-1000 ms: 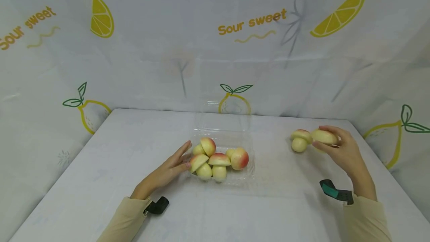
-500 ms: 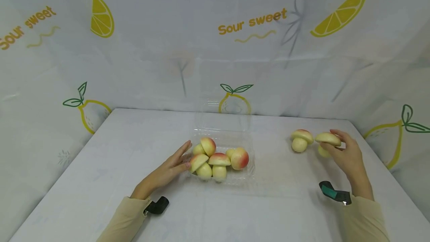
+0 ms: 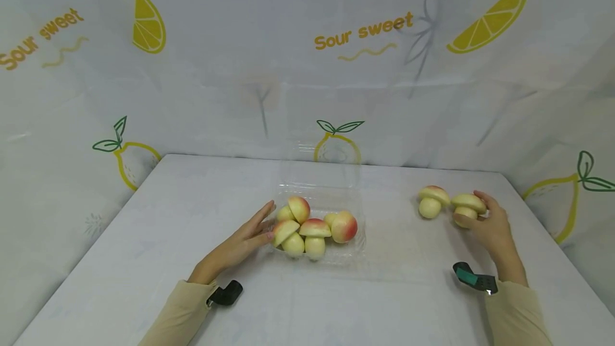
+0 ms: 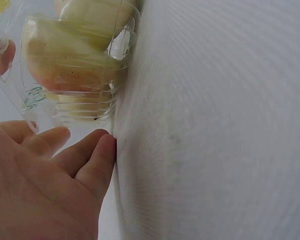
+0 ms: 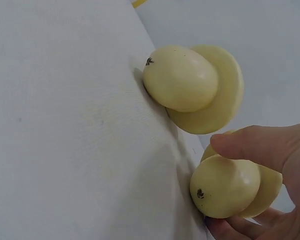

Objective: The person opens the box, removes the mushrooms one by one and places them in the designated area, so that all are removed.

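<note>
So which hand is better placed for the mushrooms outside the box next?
Probably the right hand: it holds one mushroom, close to the other mushroom; the left hand is at the box.

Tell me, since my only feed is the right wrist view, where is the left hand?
Observer: In the head view, the left hand is at the left side of a clear, rectangular plastic container.

Operator: Is that open or closed?

Observer: Open; its clear plastic lid stands raised along the far side.

Operator: And what's inside?

Observer: Four pale yellow, mushroom-shaped pieces with red-tinted caps; I can't tell what they're made of.
</note>
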### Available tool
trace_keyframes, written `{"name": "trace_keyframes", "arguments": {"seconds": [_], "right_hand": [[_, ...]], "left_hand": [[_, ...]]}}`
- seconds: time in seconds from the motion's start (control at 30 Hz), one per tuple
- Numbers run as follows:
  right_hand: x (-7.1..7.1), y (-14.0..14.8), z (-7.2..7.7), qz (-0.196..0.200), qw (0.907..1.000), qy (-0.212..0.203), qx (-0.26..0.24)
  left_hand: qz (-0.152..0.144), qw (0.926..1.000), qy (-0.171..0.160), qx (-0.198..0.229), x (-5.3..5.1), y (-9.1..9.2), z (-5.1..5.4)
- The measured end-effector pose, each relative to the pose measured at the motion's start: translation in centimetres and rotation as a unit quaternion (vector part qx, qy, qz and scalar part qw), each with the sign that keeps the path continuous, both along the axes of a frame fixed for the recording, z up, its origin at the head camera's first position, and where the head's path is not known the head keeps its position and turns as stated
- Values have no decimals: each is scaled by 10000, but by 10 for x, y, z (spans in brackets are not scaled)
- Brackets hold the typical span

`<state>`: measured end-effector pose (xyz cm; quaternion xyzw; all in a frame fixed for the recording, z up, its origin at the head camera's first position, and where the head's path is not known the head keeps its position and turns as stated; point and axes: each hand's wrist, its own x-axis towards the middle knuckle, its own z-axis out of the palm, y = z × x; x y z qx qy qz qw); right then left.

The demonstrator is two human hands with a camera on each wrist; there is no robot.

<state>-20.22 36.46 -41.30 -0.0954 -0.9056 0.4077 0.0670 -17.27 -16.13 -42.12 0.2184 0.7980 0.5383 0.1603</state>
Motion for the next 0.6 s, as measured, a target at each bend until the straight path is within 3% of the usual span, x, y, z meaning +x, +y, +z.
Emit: {"name": "trace_keyframes", "arguments": {"seconds": [0.6], "right_hand": [[-1,-4,-1,383,9987,-234,-234]], "left_hand": [[-15,10000,25,11,-1,0,-2]]}}
